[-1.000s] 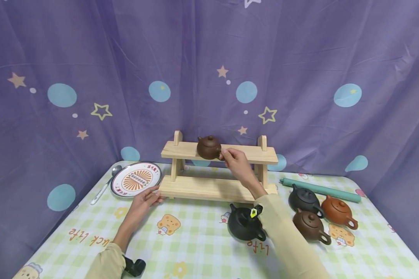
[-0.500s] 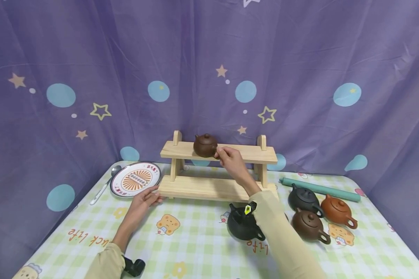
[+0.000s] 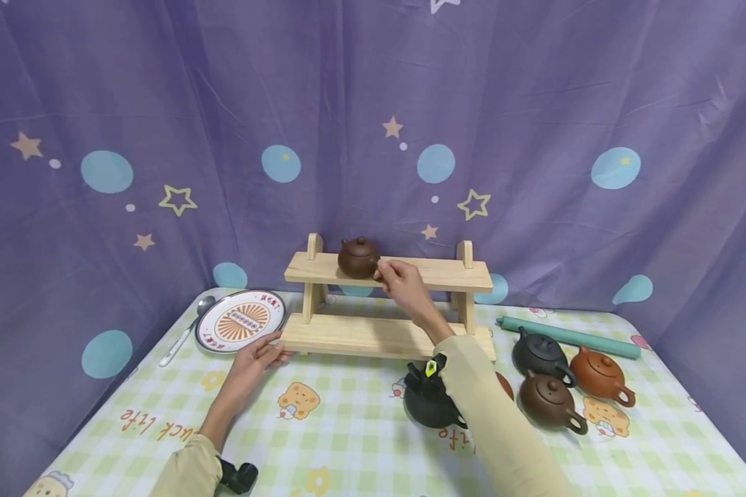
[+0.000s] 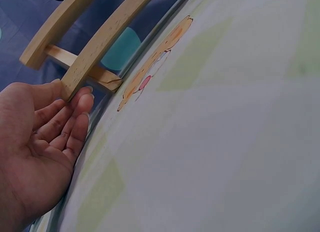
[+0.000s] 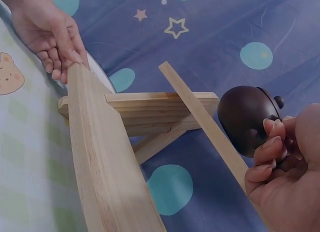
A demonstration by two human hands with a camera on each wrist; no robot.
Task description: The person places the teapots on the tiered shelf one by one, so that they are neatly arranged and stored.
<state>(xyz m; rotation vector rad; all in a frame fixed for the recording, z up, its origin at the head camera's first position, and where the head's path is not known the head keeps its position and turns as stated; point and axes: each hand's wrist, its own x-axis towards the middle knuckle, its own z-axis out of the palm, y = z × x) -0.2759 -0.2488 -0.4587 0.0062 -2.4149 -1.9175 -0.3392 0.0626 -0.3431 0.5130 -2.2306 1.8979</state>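
Note:
My right hand (image 3: 406, 290) pinches the handle of a dark brown teapot (image 3: 358, 258) at the upper board of a two-tier wooden shelf (image 3: 373, 336). In the right wrist view the teapot (image 5: 245, 119) is beside that board's edge; whether its base touches the wood I cannot tell. The left hand (image 3: 254, 362) grips the left end of the lower board between thumb and fingers, which the left wrist view shows close up, with the hand (image 4: 45, 137) at the board's corner. In front of the shelf a black teapot (image 3: 431, 407) is partly hidden by the right wrist camera.
To the right stand a black teapot (image 3: 542, 355), a brown teapot (image 3: 549, 400) and an orange-brown teapot (image 3: 598, 375), near a green roll (image 3: 574, 337). A rounded brown object (image 3: 505, 385) peeks past my right sleeve. At left lie a plate (image 3: 214, 317) and a spoon (image 3: 183, 342).
My right hand has moved the dark brown teapot left along the upper board, and slightly away from me. The left hand has stayed at the shelf's end.

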